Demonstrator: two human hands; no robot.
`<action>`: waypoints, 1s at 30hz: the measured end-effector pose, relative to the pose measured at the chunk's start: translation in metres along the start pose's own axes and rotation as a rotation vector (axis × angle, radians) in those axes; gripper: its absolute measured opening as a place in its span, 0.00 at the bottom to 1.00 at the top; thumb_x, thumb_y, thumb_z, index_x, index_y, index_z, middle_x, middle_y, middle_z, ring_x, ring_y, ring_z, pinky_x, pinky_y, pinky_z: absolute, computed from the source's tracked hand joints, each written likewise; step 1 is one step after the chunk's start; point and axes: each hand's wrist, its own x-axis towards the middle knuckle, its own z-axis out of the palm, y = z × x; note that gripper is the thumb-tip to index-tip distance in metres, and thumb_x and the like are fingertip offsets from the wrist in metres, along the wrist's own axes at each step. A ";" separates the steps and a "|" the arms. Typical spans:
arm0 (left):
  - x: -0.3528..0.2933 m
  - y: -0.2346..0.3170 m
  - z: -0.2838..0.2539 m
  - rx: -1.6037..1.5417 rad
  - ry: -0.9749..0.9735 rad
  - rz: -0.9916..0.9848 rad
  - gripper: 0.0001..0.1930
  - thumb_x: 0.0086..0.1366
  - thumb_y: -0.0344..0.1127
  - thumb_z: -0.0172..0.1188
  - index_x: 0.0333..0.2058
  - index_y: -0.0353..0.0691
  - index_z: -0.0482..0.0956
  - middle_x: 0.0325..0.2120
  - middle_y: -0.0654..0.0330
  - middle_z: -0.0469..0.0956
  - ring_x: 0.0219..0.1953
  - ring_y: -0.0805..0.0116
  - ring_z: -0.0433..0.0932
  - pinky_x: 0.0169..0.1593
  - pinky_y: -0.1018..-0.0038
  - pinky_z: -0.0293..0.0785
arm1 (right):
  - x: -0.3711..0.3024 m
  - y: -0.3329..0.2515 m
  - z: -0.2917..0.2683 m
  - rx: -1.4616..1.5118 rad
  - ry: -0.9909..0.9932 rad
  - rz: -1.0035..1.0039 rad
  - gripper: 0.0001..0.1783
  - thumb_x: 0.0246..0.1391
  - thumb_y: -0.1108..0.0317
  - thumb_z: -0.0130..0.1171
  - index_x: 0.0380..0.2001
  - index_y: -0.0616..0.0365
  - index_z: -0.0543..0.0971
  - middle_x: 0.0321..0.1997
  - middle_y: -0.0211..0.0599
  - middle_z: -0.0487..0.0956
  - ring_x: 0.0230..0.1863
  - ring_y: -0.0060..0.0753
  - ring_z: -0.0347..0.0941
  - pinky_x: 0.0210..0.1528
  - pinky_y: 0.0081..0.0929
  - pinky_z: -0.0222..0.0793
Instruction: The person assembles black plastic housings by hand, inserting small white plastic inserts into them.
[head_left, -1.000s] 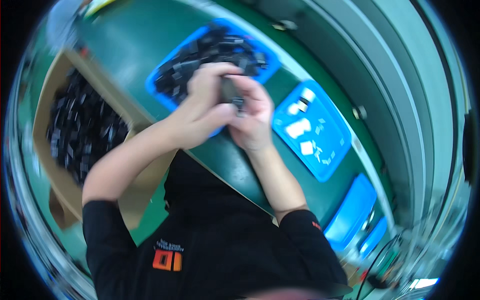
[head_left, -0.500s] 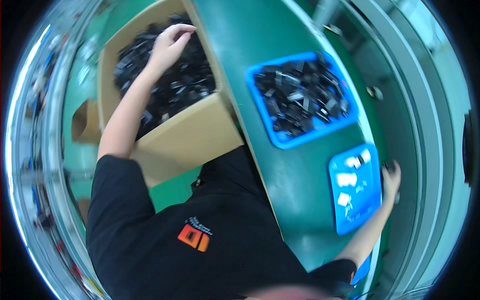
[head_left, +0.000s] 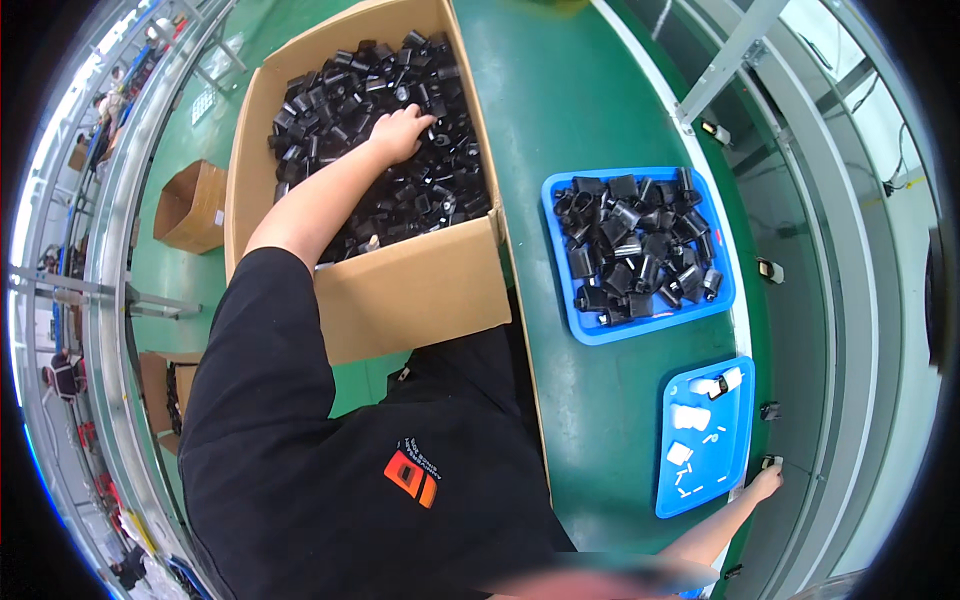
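"Box on the far left?"

"Yes, a small brown box (head_left: 208,205) stands open on the green floor (head_left: 180,300). Right of it is a large carton (head_left: 415,295), heaped with black parts (head_left: 335,110)."

"And the left hand (head_left: 400,135)?"

"It's inside the carton's opening, over the heap, fingers bent toward the parts. I can't tell whether they have closed on a part."

"What's next, going right?"

"A green bench (head_left: 600,410) with 2 blue trays on it. The larger tray (head_left: 655,327) is piled with more black parts; the smaller tray (head_left: 720,465), nearer the person, carries white pieces (head_left: 690,418)."

"The right hand (head_left: 768,482)?"

"Farthest right, just beyond the smaller tray, with the arm stretched out. A small dark-and-pale item (head_left: 772,462) is at its fingertips; whether they are clamped on it, I can't tell."
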 end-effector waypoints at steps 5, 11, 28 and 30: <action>-0.008 0.008 -0.006 0.122 0.035 -0.016 0.26 0.51 0.39 0.71 0.49 0.48 0.74 0.49 0.58 0.70 0.52 0.58 0.73 0.49 0.60 0.74 | 0.006 0.005 0.015 -0.149 0.065 0.052 0.31 0.51 0.53 0.59 0.47 0.73 0.74 0.49 0.59 0.77 0.51 0.57 0.75 0.53 0.43 0.69; -0.023 -0.017 -0.005 -0.479 0.147 0.177 0.19 0.56 0.37 0.69 0.43 0.42 0.71 0.35 0.54 0.78 0.42 0.57 0.80 0.44 0.65 0.74 | -0.005 0.000 0.027 0.102 0.256 0.058 0.24 0.48 0.67 0.65 0.48 0.67 0.74 0.43 0.46 0.79 0.41 0.40 0.78 0.44 0.32 0.73; -0.069 0.246 -0.187 -1.734 -0.148 0.928 0.24 0.60 0.21 0.65 0.55 0.35 0.71 0.49 0.55 0.76 0.50 0.71 0.75 0.53 0.71 0.73 | -0.229 -0.268 -0.067 2.178 -1.135 0.064 0.27 0.56 0.69 0.55 0.58 0.69 0.65 0.46 0.46 0.70 0.39 0.29 0.62 0.40 0.24 0.62; -0.071 0.271 -0.186 -1.762 -0.242 0.927 0.24 0.61 0.21 0.64 0.56 0.35 0.71 0.49 0.56 0.76 0.50 0.72 0.74 0.53 0.72 0.73 | -0.270 -0.314 -0.056 1.931 -1.071 -0.039 0.24 0.56 0.73 0.58 0.56 0.63 0.67 0.52 0.50 0.76 0.48 0.41 0.77 0.49 0.35 0.77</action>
